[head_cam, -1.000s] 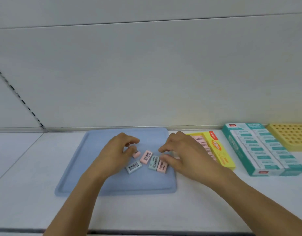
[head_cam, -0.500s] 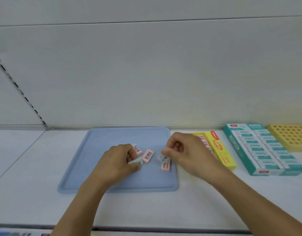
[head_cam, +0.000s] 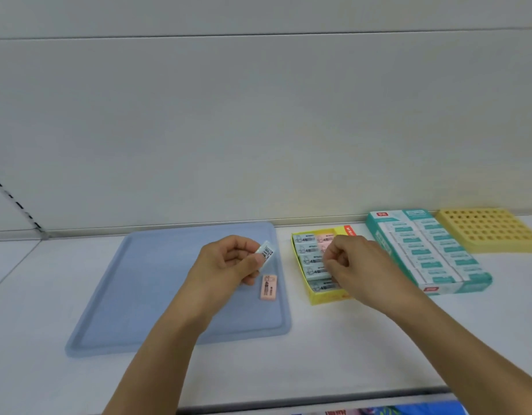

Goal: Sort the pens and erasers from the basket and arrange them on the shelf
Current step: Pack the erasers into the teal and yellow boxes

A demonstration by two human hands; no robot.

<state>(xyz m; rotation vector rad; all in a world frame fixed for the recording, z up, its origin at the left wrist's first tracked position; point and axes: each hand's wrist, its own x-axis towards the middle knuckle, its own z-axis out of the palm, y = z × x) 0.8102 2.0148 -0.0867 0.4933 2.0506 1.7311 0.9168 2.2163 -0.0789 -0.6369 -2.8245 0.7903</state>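
My left hand (head_cam: 228, 265) hovers over the blue tray (head_cam: 156, 295) and pinches a pale blue eraser (head_cam: 266, 251) with a barcode label between thumb and fingers. One pink eraser (head_cam: 269, 287) lies flat on the tray just below that hand. My right hand (head_cam: 354, 265) is over the open yellow eraser box (head_cam: 318, 298), its fingers curled with the tips beside a pink eraser (head_cam: 324, 244) in the box. Whether those fingers grip it is hidden. Several pale blue erasers fill the box's left column.
A teal box of erasers (head_cam: 423, 250) lies to the right of the yellow box. A yellow holder with a grid of holes (head_cam: 486, 229) stands at the far right. All rest on a white shelf (head_cam: 348, 354) against a plain back wall.
My left hand lifted a pale blue eraser off the tray. My right hand moved right from the tray to the yellow box. Only one pink eraser is left on the tray.
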